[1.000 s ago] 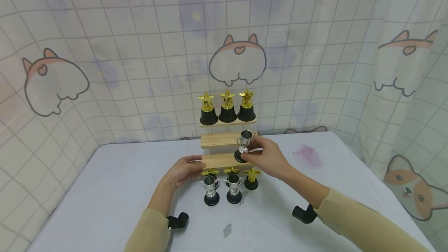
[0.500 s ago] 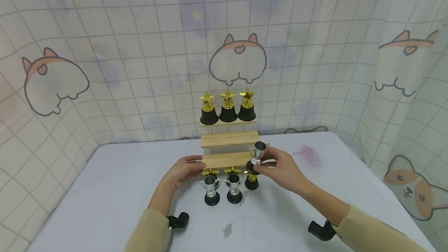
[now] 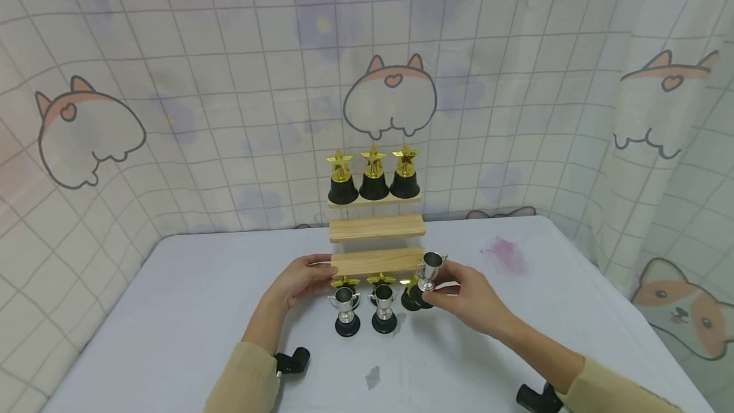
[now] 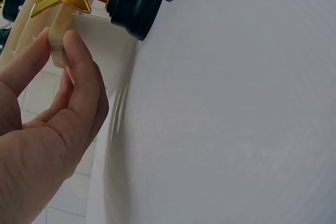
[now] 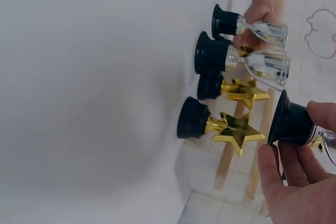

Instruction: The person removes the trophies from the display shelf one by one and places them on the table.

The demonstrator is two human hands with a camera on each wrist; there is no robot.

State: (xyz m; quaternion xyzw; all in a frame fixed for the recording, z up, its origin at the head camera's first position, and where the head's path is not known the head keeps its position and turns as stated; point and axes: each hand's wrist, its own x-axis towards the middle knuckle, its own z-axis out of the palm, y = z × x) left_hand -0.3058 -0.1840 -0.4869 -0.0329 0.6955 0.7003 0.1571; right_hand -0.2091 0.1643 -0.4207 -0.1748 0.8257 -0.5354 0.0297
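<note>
My right hand (image 3: 473, 298) holds a small silver trophy cup (image 3: 430, 268) upright above the table, just in front of the stand's right end. In the right wrist view, thumb and fingers pinch its black base (image 5: 294, 123); most of the cup lies outside that view. At the other end, my left hand (image 3: 299, 281) pinches the lowest board of a wooden tiered stand (image 3: 375, 262) between thumb and fingers (image 4: 79, 59). Below that board stand gold star trophies (image 5: 237, 132), the right one partly behind the held cup. Two more silver cups (image 3: 383, 311) stand in front.
Three larger gold star trophies (image 3: 374, 185) with black bases stand on the top board. The bare middle board (image 3: 375, 228) lies beneath them. A patterned curtain (image 3: 229, 113) hangs behind the white table (image 3: 218, 298).
My right hand has carried the silver trophy cup down and right, from in front of the stand's boards to its lower right end. The left hand stays on the lowest board.
</note>
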